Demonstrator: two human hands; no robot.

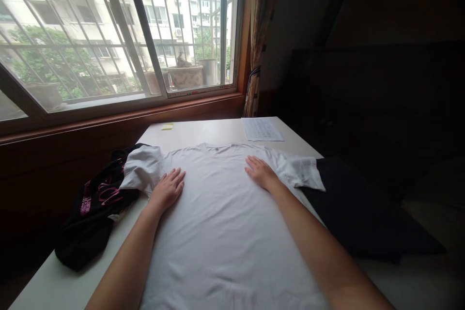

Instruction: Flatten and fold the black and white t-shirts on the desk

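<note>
A white T-shirt point(218, 213) lies spread on the table, its collar toward the far edge and its sleeves out to both sides. My left hand point(168, 191) rests flat on the shirt near the left sleeve, fingers stretched out. On the other side, my right hand point(260, 172) presses flat on the chest area below the right shoulder, fingers extended. Neither hand grips the fabric. Slight wrinkles run across the shirt's lower part. The bottom hem is out of view.
Dark clothing with pink lettering point(98, 203) lies at the left edge, partly under the left sleeve. Dark folded cloth point(363, 213) lies at the right. A printed sheet point(263, 129) and yellow sticky notes point(167, 127) are on the white table point(203, 130), near a barred window.
</note>
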